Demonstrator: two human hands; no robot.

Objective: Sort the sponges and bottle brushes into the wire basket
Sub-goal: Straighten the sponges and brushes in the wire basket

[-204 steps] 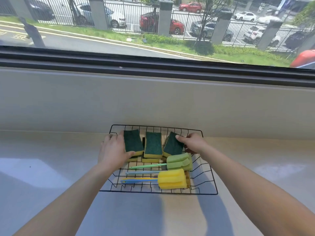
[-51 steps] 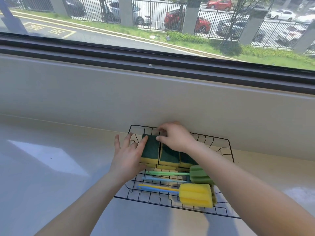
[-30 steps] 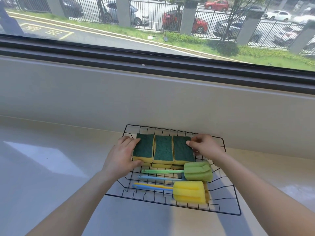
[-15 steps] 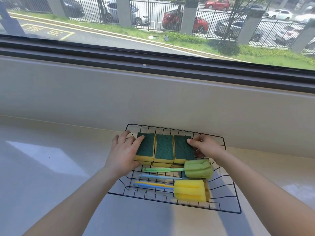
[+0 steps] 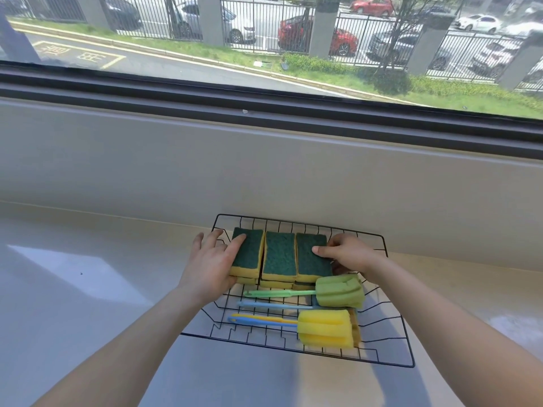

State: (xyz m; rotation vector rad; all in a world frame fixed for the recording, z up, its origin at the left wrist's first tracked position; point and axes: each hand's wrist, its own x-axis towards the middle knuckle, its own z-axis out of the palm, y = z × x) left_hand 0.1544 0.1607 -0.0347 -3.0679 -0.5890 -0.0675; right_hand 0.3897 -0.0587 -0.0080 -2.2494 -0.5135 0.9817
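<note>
**Basket contents and hand positions**

The wire basket (image 5: 382, 333) stands on a pale counter (image 5: 88, 289); all the items are inside it.

Far half of the basket: three green-topped yellow sponges lie side by side, touching. These are the left sponge (image 5: 248, 252), the middle sponge (image 5: 279, 257) and the right sponge (image 5: 311, 258). Yellow edges of a lower layer (image 5: 276, 284) show beneath them.

Near half of the basket: the bottle brushes lie with their heads toward its right side. The green brush (image 5: 338, 292) is nearest the sponges. The yellow brush (image 5: 324, 329) is nearest the front rim. A light-blue handle (image 5: 273, 305) lies between them; its head is hidden.

The left hand (image 5: 211, 265) is spread, fingers straight. It is against the left sponge's outer side with one digit resting on top, holding nothing.

The right hand (image 5: 349, 254) is curled at the right sponge's outer edge. The thumb is laid on the green top and the fingers are bent around the side.
</note>
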